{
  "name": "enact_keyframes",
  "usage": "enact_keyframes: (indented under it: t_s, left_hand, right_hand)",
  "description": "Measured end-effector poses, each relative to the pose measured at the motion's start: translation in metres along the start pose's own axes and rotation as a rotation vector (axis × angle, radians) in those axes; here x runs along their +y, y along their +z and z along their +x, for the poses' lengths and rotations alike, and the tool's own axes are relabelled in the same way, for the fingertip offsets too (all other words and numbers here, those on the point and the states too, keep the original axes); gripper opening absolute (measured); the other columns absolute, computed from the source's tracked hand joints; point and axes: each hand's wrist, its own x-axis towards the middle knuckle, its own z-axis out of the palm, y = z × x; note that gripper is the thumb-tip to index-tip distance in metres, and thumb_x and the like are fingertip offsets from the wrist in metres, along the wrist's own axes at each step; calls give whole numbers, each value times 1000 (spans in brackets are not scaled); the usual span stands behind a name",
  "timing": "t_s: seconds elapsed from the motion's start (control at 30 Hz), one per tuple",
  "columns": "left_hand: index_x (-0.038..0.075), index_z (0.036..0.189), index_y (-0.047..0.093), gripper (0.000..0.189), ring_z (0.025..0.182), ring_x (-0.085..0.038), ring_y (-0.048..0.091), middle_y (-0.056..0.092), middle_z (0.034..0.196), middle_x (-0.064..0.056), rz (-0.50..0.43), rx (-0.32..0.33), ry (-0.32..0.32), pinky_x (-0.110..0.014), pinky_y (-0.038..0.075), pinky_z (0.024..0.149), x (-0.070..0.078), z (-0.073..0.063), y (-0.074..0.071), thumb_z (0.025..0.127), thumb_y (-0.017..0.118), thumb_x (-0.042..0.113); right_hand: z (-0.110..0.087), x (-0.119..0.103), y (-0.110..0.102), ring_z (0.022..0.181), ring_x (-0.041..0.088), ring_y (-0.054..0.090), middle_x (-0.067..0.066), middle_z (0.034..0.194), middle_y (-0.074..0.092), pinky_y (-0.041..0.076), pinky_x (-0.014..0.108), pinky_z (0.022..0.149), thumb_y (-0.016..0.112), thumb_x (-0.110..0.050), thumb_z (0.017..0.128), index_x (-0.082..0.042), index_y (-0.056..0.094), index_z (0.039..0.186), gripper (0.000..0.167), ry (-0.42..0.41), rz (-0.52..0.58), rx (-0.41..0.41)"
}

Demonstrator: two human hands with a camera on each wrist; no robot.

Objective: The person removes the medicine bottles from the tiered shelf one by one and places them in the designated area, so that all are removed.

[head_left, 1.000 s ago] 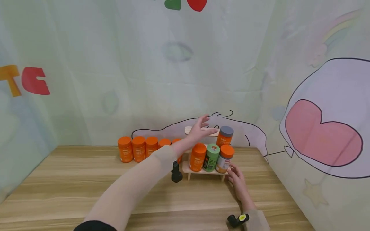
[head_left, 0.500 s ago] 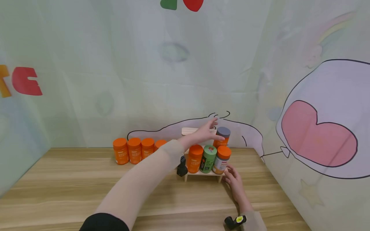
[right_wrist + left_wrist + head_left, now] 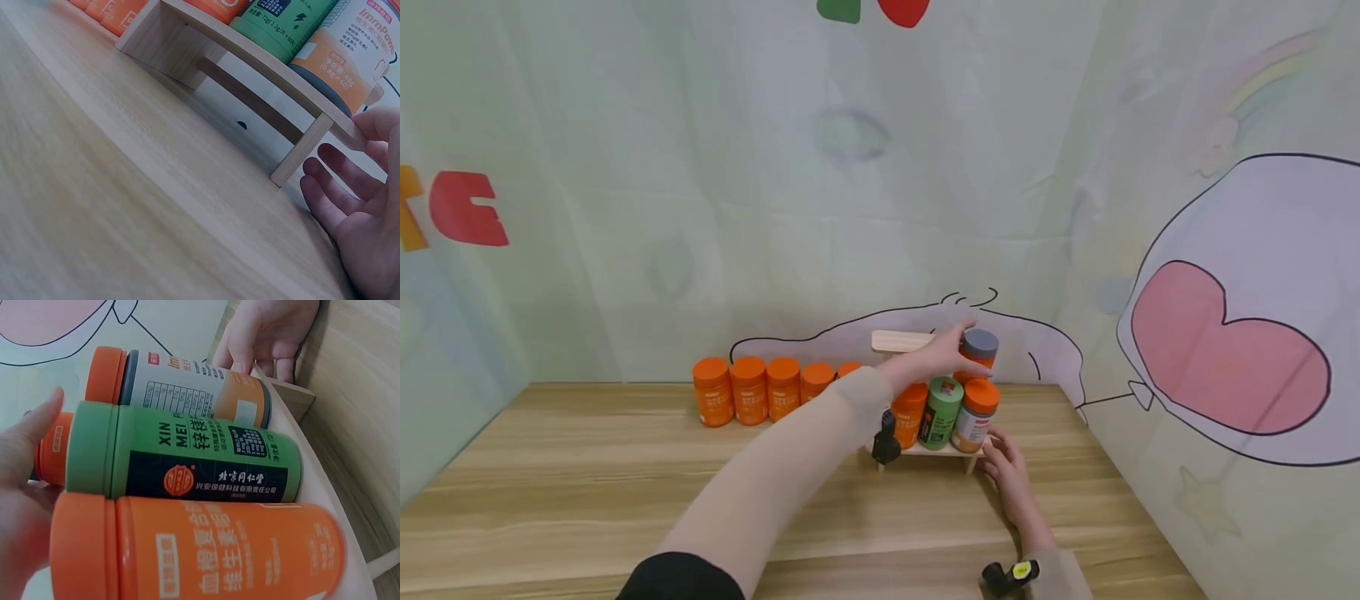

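Observation:
My left hand point(image 3: 936, 354) reaches over the wooden step shelf point(image 3: 928, 451) and holds the orange jar with a grey lid point(image 3: 980, 342) on its back step, thumb across the front. In the left wrist view that jar is mostly hidden behind the front row. An orange jar point(image 3: 156, 550), a green jar point(image 3: 137, 450) and a white-labelled jar with an orange lid point(image 3: 181, 381) stand side by side on the lower step. My right hand point(image 3: 369, 206) pinches the right end of this step between thumb and finger, its other fingers loosely bent below.
To the shelf's left, several orange jars point(image 3: 750, 392) form a row on the wood-grain table point(image 3: 587, 492), partly covered by my left forearm. A bare top plank point(image 3: 898, 340) rises at the shelf's back. Behind everything hangs a printed cloth backdrop point(image 3: 760, 208).
My left hand has moved right, from above the back of the shelf to the grey-lidded jar, and closed around it. My right hand stays at the shelf's end. The head view has shifted slightly.

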Motion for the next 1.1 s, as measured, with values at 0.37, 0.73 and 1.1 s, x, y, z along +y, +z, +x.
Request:
enact_keyframes:
  t_s: [0.37, 0.73, 1.1]
  left_hand:
    - [14, 151, 34, 79, 129, -28, 50, 50, 145, -11, -37, 35, 10, -46, 39, 112, 0, 1, 3, 85, 77, 17]
    - [10, 146, 42, 72, 125, -27, 53, 55, 140, -11, -46, 73, 16, -44, 42, 109, -1, -1, 3, 84, 78, 14]
    - [14, 144, 44, 69, 128, -26, 52, 55, 140, -8, -155, 99, 50, -45, 41, 110, 1, -8, -5, 84, 77, 12]
  right_hand:
    - [0, -3, 2, 94, 0, 57, 15, 127, 49, 52, 19, 83, 44, -13, 102, 8, 35, 140, 44, 28, 19, -6]
    - [-1, -3, 1, 93, 0, 57, 13, 124, 49, 53, 19, 82, 45, -12, 102, 9, 35, 139, 44, 14, 32, -6]
    - [0, -5, 2, 89, 1, 58, 11, 121, 50, 53, 20, 81, 44, -9, 101, 10, 34, 140, 44, 33, 53, 8]
